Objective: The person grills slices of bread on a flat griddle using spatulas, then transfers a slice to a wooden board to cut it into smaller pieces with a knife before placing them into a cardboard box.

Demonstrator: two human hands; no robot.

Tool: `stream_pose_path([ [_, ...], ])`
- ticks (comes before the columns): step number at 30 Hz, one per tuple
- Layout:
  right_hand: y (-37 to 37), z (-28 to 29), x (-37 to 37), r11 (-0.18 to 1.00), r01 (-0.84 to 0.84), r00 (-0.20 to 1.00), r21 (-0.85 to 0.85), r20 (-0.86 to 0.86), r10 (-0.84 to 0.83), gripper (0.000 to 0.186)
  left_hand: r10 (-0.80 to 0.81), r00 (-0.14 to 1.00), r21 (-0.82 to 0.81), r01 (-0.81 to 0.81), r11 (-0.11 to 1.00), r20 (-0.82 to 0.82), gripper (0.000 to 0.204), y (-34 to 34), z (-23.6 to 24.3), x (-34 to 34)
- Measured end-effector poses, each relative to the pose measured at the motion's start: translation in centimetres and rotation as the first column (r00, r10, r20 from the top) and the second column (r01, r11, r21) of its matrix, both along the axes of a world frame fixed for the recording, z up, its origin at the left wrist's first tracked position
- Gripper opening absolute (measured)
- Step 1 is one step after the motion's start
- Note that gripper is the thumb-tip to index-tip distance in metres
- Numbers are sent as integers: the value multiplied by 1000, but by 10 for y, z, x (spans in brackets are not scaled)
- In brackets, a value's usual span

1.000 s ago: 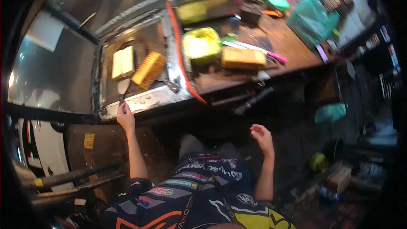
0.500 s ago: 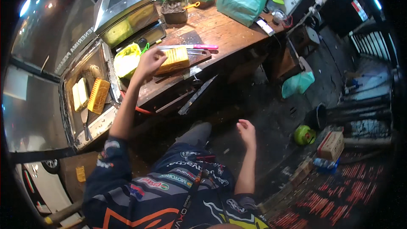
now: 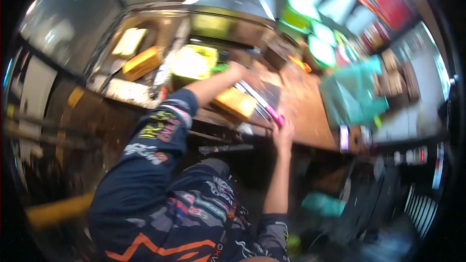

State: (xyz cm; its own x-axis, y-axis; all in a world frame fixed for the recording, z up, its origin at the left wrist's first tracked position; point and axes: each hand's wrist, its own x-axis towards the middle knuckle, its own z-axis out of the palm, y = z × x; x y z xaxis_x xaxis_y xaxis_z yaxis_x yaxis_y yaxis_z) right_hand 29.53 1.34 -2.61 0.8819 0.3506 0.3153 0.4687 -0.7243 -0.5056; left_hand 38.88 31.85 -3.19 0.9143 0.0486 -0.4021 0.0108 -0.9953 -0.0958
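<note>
Head view: the right hand [image 3: 283, 132] touches the pink-handled steel knife [image 3: 274, 115] beside the golden brick-shaped loaf [image 3: 236, 103] on the wooden worktop [image 3: 305, 109]; the blurred left hand [image 3: 238, 72] is near the blade [image 3: 253, 94]. I cannot tell either's closure. A hasty lift could nick fingers; the yellow-green plastic tub [image 3: 188, 71] crowds the left forearm [image 3: 208, 89].

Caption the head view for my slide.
Right hand at a pink-handled knife; left hand, blurred, near the golden loaf beside it.
</note>
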Motion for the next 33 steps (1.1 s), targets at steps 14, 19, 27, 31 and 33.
stream_pose_path([
  [14,-126,7,12,999,-23,678,42,-734,47,24,-239,947,-177,278,944,216,12,14,108,-2],
  [19,-141,12,5,976,8,587,217,-792,171,23,-197,935,-458,320,830,296,27,17,173,-12],
  [27,-141,2,-10,980,-18,563,198,-808,174,21,558,635,-833,510,216,534,20,-14,214,-77],
  [31,-139,-2,-17,978,-36,537,204,-822,191,25,693,502,-517,829,-214,518,16,-23,221,-105],
  [33,-137,1,-21,971,-73,564,227,-793,228,26,710,482,-561,815,-147,514,28,-27,225,-129],
])
